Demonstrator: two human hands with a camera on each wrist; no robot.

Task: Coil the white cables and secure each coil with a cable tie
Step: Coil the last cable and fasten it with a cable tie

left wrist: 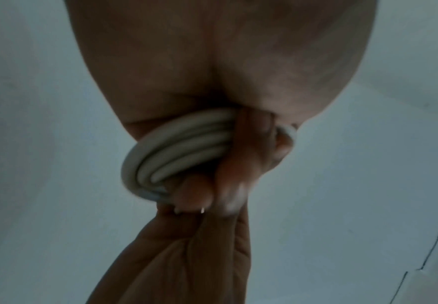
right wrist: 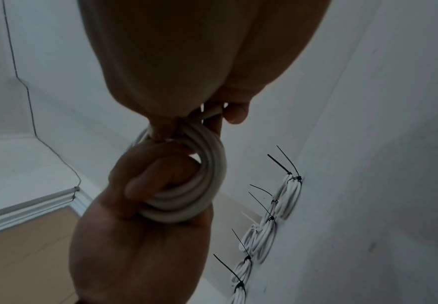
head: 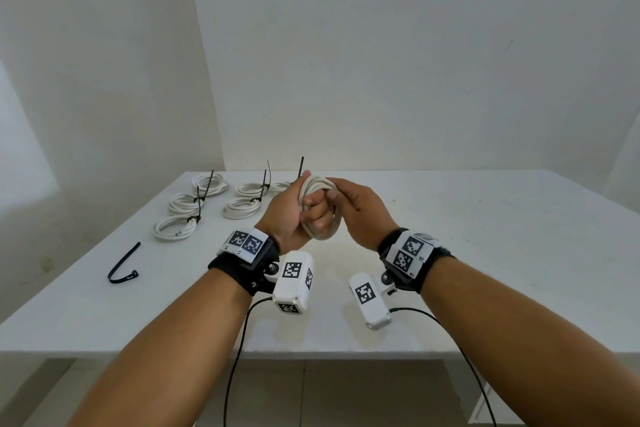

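Held up over the middle of the worktop (head: 450, 253), white cable coil (head: 317, 208) clamped in left hand (head: 294, 211) grip to stop the loops springing, right hand (head: 360, 211) pinching its end, spare cable tie (head: 123, 265) at nine o'clock within reach.

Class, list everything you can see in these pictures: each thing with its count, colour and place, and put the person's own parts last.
Tied coils: six, white with black ties, far left of table.
Loose cable tie: one, black, near left of table.
Held coil: one, white, untied, above table between both hands.
Table: one, white, against wall.
Wrist cameras: two, white, under the wrists.
Left hand: grips the held coil.
Right hand: pinches the coil's top.
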